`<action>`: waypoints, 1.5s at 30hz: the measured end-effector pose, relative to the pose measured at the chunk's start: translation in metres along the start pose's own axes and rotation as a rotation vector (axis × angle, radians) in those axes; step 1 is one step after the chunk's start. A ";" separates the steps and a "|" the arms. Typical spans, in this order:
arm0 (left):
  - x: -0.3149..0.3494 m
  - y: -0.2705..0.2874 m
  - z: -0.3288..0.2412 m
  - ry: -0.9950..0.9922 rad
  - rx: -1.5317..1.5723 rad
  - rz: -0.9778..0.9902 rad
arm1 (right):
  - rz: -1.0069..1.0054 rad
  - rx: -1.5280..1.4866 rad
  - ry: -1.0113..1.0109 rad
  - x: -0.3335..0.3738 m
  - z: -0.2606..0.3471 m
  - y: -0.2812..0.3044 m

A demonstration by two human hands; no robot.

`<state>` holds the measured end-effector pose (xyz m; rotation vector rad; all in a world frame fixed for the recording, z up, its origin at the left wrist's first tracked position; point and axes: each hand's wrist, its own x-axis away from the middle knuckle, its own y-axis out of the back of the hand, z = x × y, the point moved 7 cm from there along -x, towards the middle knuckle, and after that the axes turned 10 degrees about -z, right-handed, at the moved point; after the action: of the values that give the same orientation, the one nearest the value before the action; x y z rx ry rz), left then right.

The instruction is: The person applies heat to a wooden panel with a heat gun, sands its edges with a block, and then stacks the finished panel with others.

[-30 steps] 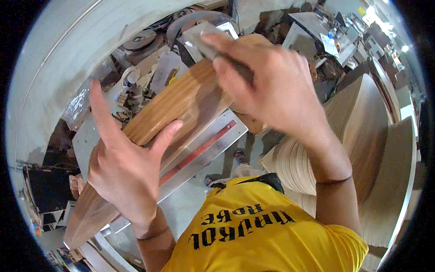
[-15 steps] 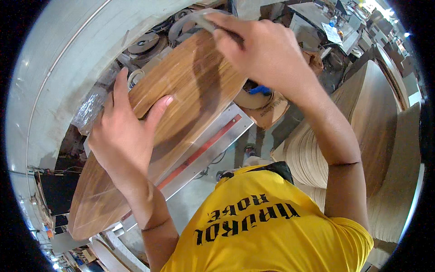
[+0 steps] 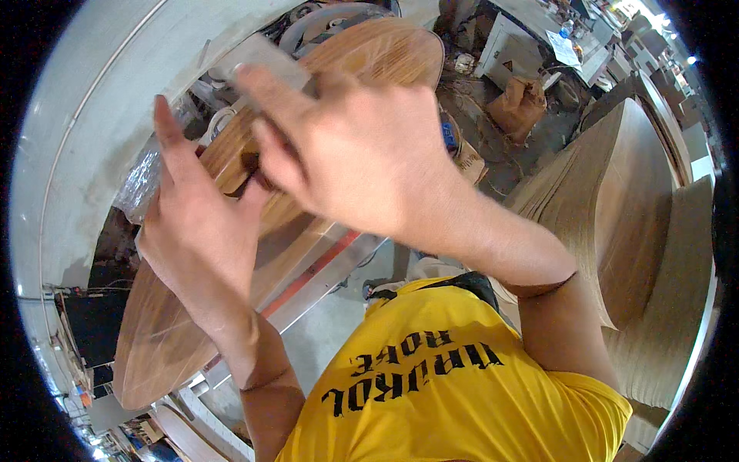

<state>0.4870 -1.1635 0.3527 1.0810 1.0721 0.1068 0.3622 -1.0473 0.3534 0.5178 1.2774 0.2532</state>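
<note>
Brown wooden panel (image 3: 385, 55) lay slantwise over the metal bench (image 3: 327, 279). Left hand (image 3: 198, 219) rested on it, fingers spread, unclenched; right hand (image 3: 369, 146) grasped a pale flat block (image 3: 267, 60), blurred. Judged panel stiff, moderately light, smooth enough to slip; its 2 long edges seemed the best hold.

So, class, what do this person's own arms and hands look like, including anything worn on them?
The left hand and right hand are bare: no glove, ring or watch shows. The right arm is bare up to a short yellow sleeve, part of a yellow shirt with black lettering. No cables show on either arm.
</note>
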 end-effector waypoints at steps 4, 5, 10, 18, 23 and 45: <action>0.001 0.005 -0.001 0.016 0.055 -0.138 | 0.045 -0.117 0.044 0.008 0.026 -0.006; 0.002 0.005 -0.001 0.018 0.040 -0.129 | 0.044 -0.127 0.052 0.008 0.027 -0.005; -0.002 0.005 -0.002 -0.040 0.083 -0.134 | 0.038 0.111 0.048 -0.002 -0.005 0.012; -0.009 -0.004 -0.003 -0.169 0.029 -0.175 | -0.057 0.142 0.073 0.003 -0.098 0.008; -0.010 -0.013 -0.004 -0.226 0.093 -0.159 | 0.379 0.445 -0.305 0.062 -0.245 0.006; -0.065 -0.088 -0.095 -0.120 0.402 0.164 | -0.037 -0.908 -1.180 0.490 -0.226 -0.210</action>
<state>0.3460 -1.1812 0.3244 1.5185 0.9153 -0.0457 0.2637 -0.9519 -0.2093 -0.1771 -0.0453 0.3781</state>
